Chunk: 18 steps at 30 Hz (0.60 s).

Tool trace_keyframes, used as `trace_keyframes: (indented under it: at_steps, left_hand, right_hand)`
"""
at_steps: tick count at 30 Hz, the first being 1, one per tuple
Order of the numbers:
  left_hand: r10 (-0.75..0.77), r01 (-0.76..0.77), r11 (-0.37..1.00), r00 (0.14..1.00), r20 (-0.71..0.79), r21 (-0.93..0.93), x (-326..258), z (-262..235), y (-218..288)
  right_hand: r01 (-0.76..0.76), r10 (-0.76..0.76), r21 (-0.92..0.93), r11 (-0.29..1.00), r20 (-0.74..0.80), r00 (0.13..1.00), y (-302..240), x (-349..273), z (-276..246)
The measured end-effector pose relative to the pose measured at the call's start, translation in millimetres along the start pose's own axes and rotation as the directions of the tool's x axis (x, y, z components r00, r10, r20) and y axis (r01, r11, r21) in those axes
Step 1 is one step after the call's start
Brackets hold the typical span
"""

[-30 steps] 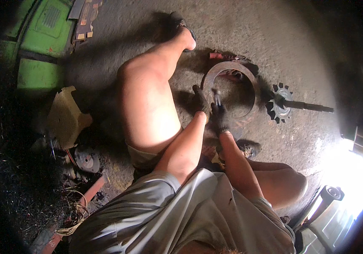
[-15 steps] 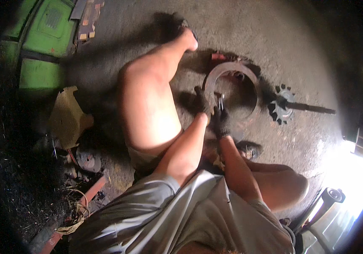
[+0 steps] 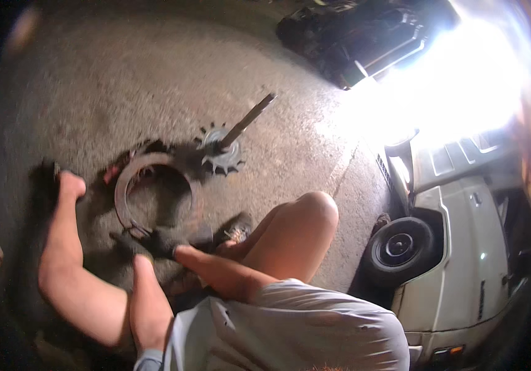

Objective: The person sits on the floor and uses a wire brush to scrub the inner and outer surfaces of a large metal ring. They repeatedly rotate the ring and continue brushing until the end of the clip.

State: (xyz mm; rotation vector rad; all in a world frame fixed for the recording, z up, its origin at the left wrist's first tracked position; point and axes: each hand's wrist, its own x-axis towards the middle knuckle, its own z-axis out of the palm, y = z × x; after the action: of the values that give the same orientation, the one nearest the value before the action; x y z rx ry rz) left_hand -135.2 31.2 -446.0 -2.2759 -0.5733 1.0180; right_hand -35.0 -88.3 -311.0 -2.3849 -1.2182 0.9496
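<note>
A thick, rusty metal ring [image 3: 122, 185] lies on the floor in front of me, its middle open. My left hand [image 3: 132, 246], in a dark glove, is at the ring's near left edge; one finger points out to the left, the others are lost in shadow. Close beside it, my gloved right hand [image 3: 165, 242] is closed around a small metal hand tool [image 3: 137, 229]. The tool's tip lies against the near rim, and its exact kind is too small to tell.
A toothed wheel on a long shaft [image 3: 221, 147] stands beyond the ring. Something red [image 3: 111, 174] lies at the ring's far left. My bent legs [image 3: 302, 232] flank the work. A pale vehicle [image 3: 451, 260] with a black wheel [image 3: 400, 248] is at right, with dark machinery [image 3: 352, 40] beyond.
My view has swung to the right, so ring and hands appear farther left and the vehicle shows more. Both hands stay by the ring's near edge.
</note>
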Motion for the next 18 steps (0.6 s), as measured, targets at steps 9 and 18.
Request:
trace_keyframes:
  at_steps: [9, 18]
  left_hand:
    - [-0.156, 0.293, 0.350, 0.955, -0.253, 0.890, 36.6, 84.5, 74.1]
    - [-0.079, 0.092, 0.980, 0.993, 0.084, -0.174, 6.5, 29.0, 20.0]
  right_hand:
    - [-0.019, 0.014, 0.062, 0.998, 0.085, 0.996, -28.6, -6.5, -34.4]
    - [-0.019, 0.014, 0.141, 0.990, 0.038, 0.999, -19.8, -0.9, -24.7]
